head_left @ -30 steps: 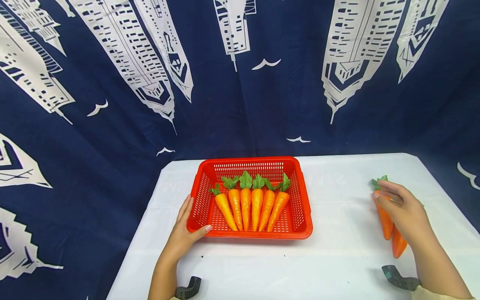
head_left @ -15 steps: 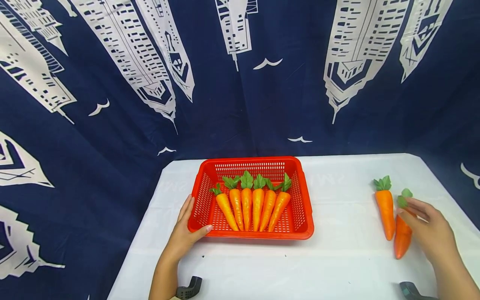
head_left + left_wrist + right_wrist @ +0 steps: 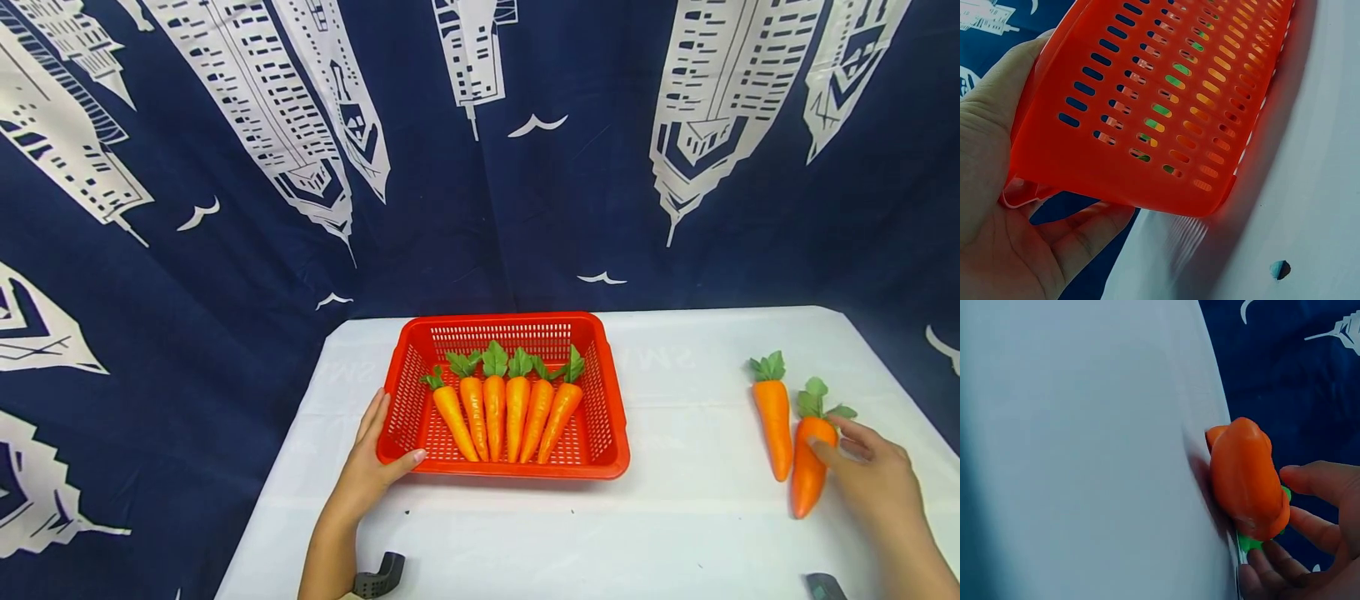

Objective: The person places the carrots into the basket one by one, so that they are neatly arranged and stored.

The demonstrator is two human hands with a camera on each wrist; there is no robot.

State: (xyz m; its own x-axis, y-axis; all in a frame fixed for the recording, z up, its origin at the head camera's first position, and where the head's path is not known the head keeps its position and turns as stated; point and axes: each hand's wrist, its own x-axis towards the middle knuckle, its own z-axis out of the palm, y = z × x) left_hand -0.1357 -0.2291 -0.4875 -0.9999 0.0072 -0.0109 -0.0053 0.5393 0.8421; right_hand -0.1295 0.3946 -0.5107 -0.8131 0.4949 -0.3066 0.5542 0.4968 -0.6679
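My left hand [image 3: 375, 454] rests at the near left corner of a red plastic basket [image 3: 517, 471], fingers along its side and thumb at the front rim. In the left wrist view, the basket's slotted wall [image 3: 1147, 125] fills the middle. Several carrots [image 3: 515, 417] with green leaves lie side by side in the basket. On the right, my right hand [image 3: 873, 471] is beside the nearer of two loose carrots [image 3: 808, 483], its thumb overlapping that carrot. The right wrist view shows its fingers spread around the carrot [image 3: 1244, 475], with a gap at the thumb.
The other loose carrot [image 3: 772, 429] lies just left of the nearer one. A white cloth covers the table [image 3: 675, 517]. Behind it hangs a dark blue curtain [image 3: 525, 225] with white building prints. The table's right edge runs close to the right hand.
My right hand has moved right and toward me, from over the left loose carrot to the right side of the other one. That carrot's leaves have come into view. The left hand stays put.
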